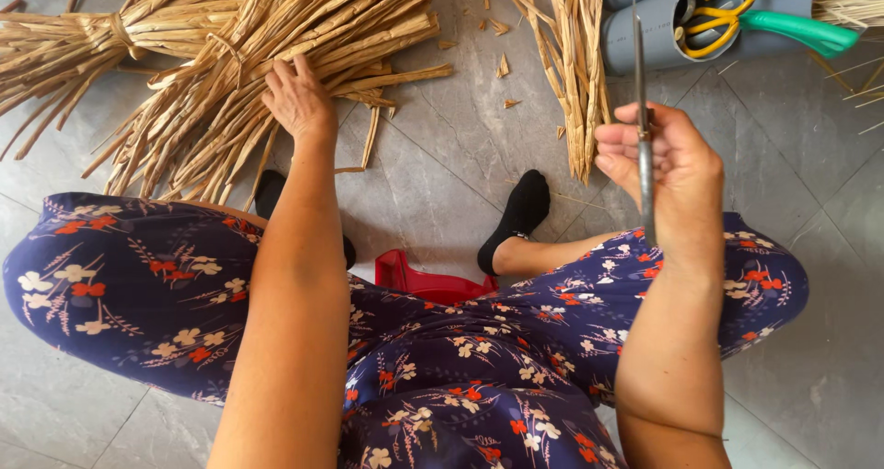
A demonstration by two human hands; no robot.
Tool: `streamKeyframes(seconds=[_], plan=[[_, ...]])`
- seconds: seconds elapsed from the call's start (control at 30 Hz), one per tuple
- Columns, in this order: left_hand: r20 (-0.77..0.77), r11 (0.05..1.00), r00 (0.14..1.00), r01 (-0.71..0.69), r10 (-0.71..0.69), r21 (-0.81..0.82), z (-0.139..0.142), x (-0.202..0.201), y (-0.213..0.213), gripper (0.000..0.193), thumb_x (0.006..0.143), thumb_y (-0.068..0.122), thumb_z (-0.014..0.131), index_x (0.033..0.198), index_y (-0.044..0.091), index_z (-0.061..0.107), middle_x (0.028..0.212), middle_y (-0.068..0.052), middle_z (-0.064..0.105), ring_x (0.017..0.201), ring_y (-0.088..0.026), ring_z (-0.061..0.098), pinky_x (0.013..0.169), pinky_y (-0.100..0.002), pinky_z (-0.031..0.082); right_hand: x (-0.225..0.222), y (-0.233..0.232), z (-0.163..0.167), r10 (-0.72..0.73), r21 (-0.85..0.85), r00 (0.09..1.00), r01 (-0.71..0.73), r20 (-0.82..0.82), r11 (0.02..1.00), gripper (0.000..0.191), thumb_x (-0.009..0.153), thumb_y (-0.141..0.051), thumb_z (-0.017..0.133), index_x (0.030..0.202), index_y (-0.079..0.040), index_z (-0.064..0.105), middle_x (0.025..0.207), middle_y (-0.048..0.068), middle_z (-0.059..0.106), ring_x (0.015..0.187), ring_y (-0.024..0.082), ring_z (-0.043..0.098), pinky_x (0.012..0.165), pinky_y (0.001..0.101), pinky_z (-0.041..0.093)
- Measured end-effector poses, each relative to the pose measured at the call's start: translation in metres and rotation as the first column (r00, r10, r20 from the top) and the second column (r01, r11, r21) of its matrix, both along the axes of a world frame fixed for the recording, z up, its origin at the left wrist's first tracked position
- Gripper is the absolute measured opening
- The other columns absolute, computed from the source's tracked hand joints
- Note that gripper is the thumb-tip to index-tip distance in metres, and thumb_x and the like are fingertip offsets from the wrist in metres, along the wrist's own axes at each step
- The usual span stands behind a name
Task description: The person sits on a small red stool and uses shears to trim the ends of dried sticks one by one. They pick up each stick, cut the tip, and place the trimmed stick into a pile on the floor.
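Grey stone floor tiles [460, 165], smooth and faintly mottled with thin grout lines, fill the view beneath a seated person. Navy trousers of soft cloth printed with red and cream flowers [147, 289] cover both spread knees. Dry, flat, straw-coloured reed strips lie in a large tied bundle [304, 27], fanned out at both ends and cinched at the waist with a twist of the same fibre; a second tied bundle [64, 41] lies just beside it at the upper left. A looser sheaf of thin reed strips [571, 73] lies near the right hand, its ends pointing toward the black-socked foot [520, 213].

Two grey plastic pipe sections [658, 23], round and smooth, lie at the upper right, one holding scissors with yellow loop handles [718, 13], with a green plastic handle [796, 29] lying across them. A red plastic rim [428, 280] shows between the knees.

The left hand [299, 101] rests palm down on the large bundle, fingers spread over the strips, its grip open. The right hand [672, 170] is raised, its grip closed around a long, narrow, dull grey metal blade [640, 73] standing upright, point upward. Small pale reed offcuts [502, 64] scatter the floor.
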State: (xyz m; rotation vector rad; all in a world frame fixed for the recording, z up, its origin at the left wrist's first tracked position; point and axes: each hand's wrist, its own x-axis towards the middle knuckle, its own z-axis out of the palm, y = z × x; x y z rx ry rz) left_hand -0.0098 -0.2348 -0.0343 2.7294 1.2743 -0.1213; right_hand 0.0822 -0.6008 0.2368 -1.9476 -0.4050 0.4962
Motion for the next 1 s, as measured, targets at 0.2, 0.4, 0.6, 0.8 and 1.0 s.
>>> streamKeyframes(seconds=[0.2, 0.4, 0.6, 0.8, 1.0], plan=[[0.055, 0.995, 0.998, 0.023, -0.028, 0.098, -0.004, -0.006, 0.012, 0.023, 0.091, 0.015, 0.07, 0.113, 0.016, 0.064, 0.123, -0.016, 0.056, 0.114, -0.033, 0.052, 0.084, -0.048, 0.042, -0.003, 0.019, 0.003, 0.048, 0.09, 0.998, -0.044, -0.037, 0.995, 0.047, 0.093, 0.008, 0.075, 0.135, -0.002, 0.058, 0.118, 0.012, 0.071, 0.111, 0.016, 0.07, 0.093, 0.0307, 0.062], [0.082, 0.998, 0.996, 0.032, -0.036, 0.055, -0.004, -0.018, 0.002, 0.03, 0.093, 0.012, 0.07, 0.122, 0.014, 0.063, 0.122, -0.011, 0.057, 0.117, -0.032, 0.051, 0.089, -0.05, 0.041, -0.01, 0.031, 0.001, 0.089, 0.089, 0.996, -0.088, -0.006, 0.992, 0.046, 0.094, 0.008, 0.076, 0.135, -0.004, 0.059, 0.118, 0.012, 0.072, 0.11, 0.016, 0.071, 0.094, 0.0298, 0.06], [-0.037, 0.999, 0.999, 0.028, -0.029, -0.027, -0.005, -0.02, -0.001, 0.039, 0.088, 0.013, 0.069, 0.126, 0.019, 0.062, 0.12, -0.013, 0.057, 0.115, -0.032, 0.051, 0.087, -0.048, 0.041, -0.012, 0.037, -0.018, 0.155, 0.17, 0.988, -0.155, 0.018, 0.973, 0.046, 0.094, 0.007, 0.077, 0.135, -0.005, 0.06, 0.116, 0.011, 0.073, 0.108, 0.016, 0.072, 0.098, 0.0302, 0.061], [-0.038, 0.996, 0.996, 0.086, -0.086, 0.009, 0.005, -0.016, -0.011, 0.017, 0.099, 0.025, 0.061, 0.113, 0.016, 0.065, 0.114, -0.013, 0.063, 0.109, -0.031, 0.058, 0.085, -0.048, 0.046, -0.006, 0.044, -0.033, 0.143, 0.196, 0.989, -0.133, -0.038, 0.972, 0.044, 0.094, 0.005, 0.078, 0.134, -0.006, 0.06, 0.115, 0.011, 0.073, 0.108, 0.015, 0.072, 0.097, 0.0297, 0.061], [0.544, 0.445, 0.811, 0.413, 0.217, -0.794, 0.047, 0.029, -0.058, 0.008, 0.101, 0.015, 0.063, 0.104, 0.008, 0.06, 0.089, -0.005, 0.074, 0.078, -0.015, 0.071, 0.07, -0.029, 0.06, 0.014, 0.052, -0.052, -0.06, 0.306, 0.995, 0.081, -0.077, 0.948, 0.043, 0.098, 0.003, 0.076, 0.135, -0.007, 0.058, 0.119, 0.014, 0.074, 0.104, 0.014, 0.071, 0.086, 0.0258, 0.059]])
